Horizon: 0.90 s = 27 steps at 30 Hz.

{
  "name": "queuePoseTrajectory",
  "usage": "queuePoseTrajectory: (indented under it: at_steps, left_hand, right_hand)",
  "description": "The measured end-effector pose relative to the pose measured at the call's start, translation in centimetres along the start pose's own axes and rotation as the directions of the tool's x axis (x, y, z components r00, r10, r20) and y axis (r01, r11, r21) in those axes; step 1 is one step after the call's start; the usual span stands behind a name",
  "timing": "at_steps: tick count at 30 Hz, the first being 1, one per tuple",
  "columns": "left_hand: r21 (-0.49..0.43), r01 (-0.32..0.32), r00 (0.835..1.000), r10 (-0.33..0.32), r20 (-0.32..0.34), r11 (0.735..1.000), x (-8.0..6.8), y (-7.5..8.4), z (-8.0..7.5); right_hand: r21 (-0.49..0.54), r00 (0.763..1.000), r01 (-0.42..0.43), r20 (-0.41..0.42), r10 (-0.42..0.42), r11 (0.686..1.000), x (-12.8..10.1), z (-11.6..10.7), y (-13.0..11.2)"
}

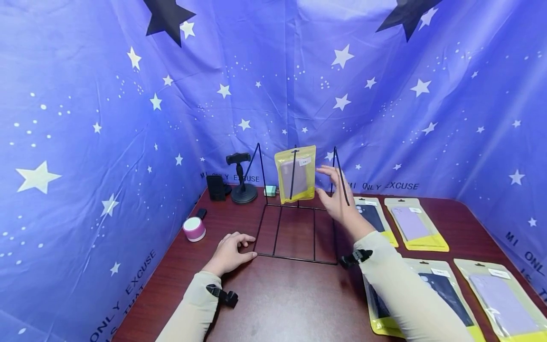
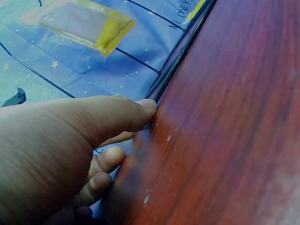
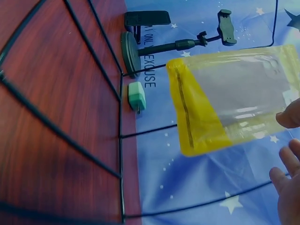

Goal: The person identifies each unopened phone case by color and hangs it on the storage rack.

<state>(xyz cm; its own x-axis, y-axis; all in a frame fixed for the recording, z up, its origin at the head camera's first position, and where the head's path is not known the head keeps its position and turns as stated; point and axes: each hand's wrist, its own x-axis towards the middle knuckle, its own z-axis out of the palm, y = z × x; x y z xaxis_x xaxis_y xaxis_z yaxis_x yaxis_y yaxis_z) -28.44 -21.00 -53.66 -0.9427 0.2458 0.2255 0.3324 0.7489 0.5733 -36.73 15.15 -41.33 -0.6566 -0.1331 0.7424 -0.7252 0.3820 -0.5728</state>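
A black wire display rack [image 1: 297, 259] stands on the table with several upright and slanting wires. On its middle hook hangs a clear-and-yellow zip packet [image 1: 297, 178] with a light purple phone case inside. My left hand [image 1: 231, 254] holds the rack's front left corner, the thumb [image 2: 146, 110] at the wire. Beside the packet's right edge, my right hand [image 1: 337, 199] is raised with its fingers spread. In the right wrist view its thumb [image 3: 291, 115] overlaps the packet [image 3: 234, 98]; whether they touch I cannot tell.
More packaged phone cases, light purple [image 1: 412, 223] and dark [image 1: 442, 287], lie on the right. Behind the rack's left side stand a black phone holder [image 1: 243, 192], a dark small stand [image 1: 216, 187] and a green-white charger [image 1: 270, 191]. A pink-and-white round jar [image 1: 194, 230] sits left.
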Motion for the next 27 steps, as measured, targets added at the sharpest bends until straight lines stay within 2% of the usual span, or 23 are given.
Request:
queuePoseTrajectory:
  at_steps: [2, 8, 12, 17, 21, 24, 27]
  left_hand:
    - [-0.001, 0.006, 1.000, -0.006, 0.003, 1.000, 0.0, 0.0, 0.0]
    - [-0.014, -0.003, 1.000, 0.003, -0.012, 1.000, 0.1, 0.0, 0.0]
    - [-0.015, 0.006, 1.000, -0.006, -0.008, 1.000, 0.0, -0.3, 0.1]
    - [-0.024, 0.011, 1.000, -0.011, -0.013, 1.000, 0.0, -0.4, 0.3]
    - [-0.026, 0.013, 1.000, -0.014, -0.009, 1.000, 0.0, -0.3, 0.3]
    - [-0.023, 0.009, 1.000, -0.009, -0.002, 1.000, -0.1, -0.3, 0.2]
    - [-0.019, 0.008, 1.000, -0.008, 0.001, 1.000, -0.1, -0.3, 0.2]
  right_hand:
    - [-0.053, 1.000, 0.012, 0.009, -0.011, 0.999, -0.7, -1.0, -0.1]
    - [-0.080, 0.997, -0.073, -0.012, 0.073, 0.994, -2.8, -4.5, -0.2]
    - [-0.082, 0.993, -0.054, -0.110, 0.045, 0.995, -3.7, -7.3, -0.4]
    - [-0.092, 0.969, -0.059, -0.245, 0.035, 0.994, -4.2, -11.2, -0.8]
    - [-0.122, 0.953, -0.114, -0.294, 0.074, 0.986, -4.5, -14.6, -1.6]
    - [-0.133, 0.942, -0.193, -0.303, 0.146, 0.972, -5.2, -16.9, -1.7]
    - [-0.142, 0.912, -0.296, -0.336, 0.235, 0.945, -6.0, -19.0, -1.2]
